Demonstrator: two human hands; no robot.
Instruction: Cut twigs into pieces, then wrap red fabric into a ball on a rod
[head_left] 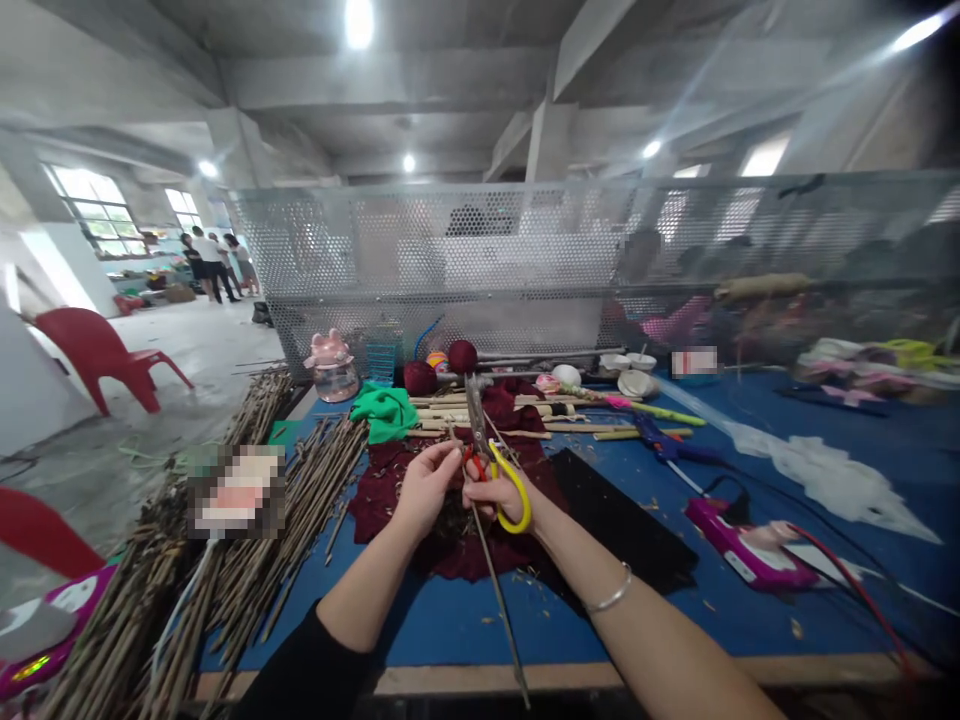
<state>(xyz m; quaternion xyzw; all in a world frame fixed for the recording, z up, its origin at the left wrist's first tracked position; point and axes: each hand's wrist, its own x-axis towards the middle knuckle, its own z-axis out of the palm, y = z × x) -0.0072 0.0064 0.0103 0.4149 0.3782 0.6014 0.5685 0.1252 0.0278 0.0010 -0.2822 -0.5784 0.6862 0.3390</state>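
I'm watching my right hand [501,490] gripping yellow-handled scissors [487,455], steel blades upright, while my left hand [427,485] is pinching a thin stick [499,600] beside them.

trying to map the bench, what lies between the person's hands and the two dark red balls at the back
In the head view, dark red cloth and a row of pale sticks lie between the hands and the balls; the scissors point that way.

Blue-topped wooden work table [450,620]: dark red fabric piece [450,545] at centre. Bundle of thin brown dried stems [225,560] lies left of it. Pink plastic glue gun [739,550] lies right. Perforated grey metal screen [525,260] stands far behind.
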